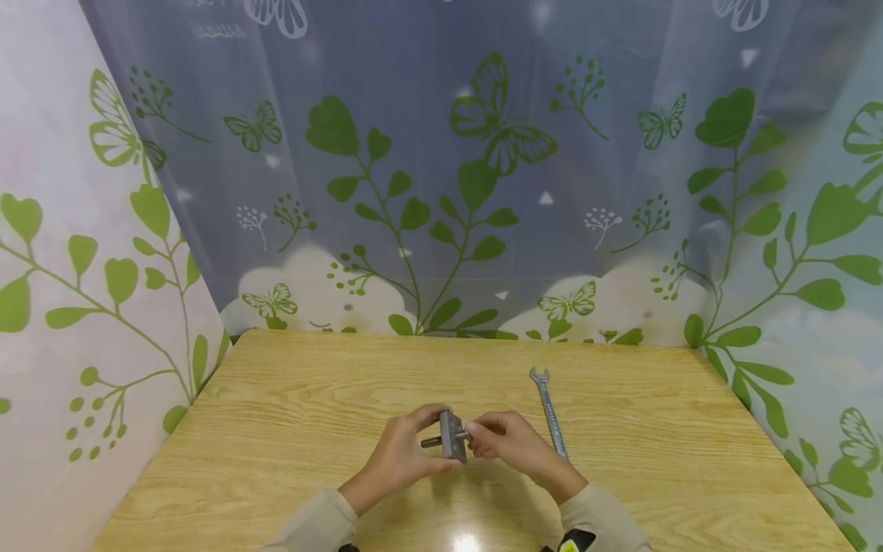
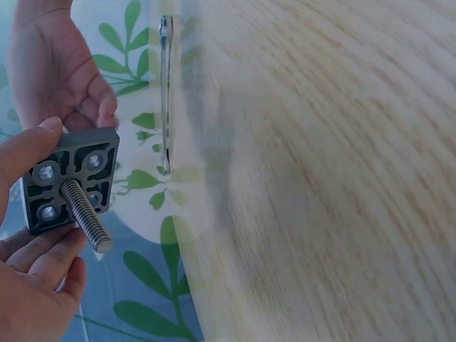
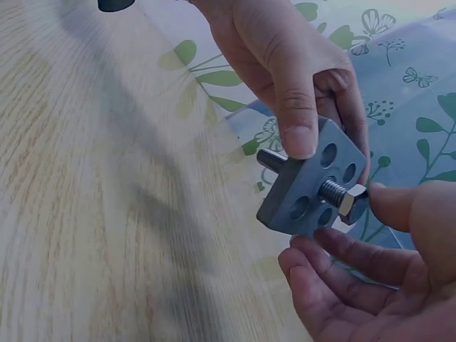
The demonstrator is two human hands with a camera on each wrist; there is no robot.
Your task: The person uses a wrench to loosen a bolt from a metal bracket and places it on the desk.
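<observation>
My left hand [image 1: 402, 451] grips a grey square plate [image 1: 451, 437] by its edges, thumb on one side and fingers on the opposite one. Holes sit near the plate's corners, and its ribbed face shows in the left wrist view. Through the centre runs a hex bolt [image 3: 350, 203], its threaded shank [image 2: 85, 215] sticking out on the ribbed side. Some thread also shows between the head and the plate. My right hand [image 1: 512, 440] pinches the bolt at its head; the right wrist view has the thumb [image 3: 392, 206] against the head and the other fingers curled below.
An open-ended wrench [image 1: 549, 414] lies on the wooden table [image 1: 310, 399], just beyond my right hand and forearm. Patterned curtains [image 1: 428, 153] with green leaves and butterflies stand behind the table and along both sides.
</observation>
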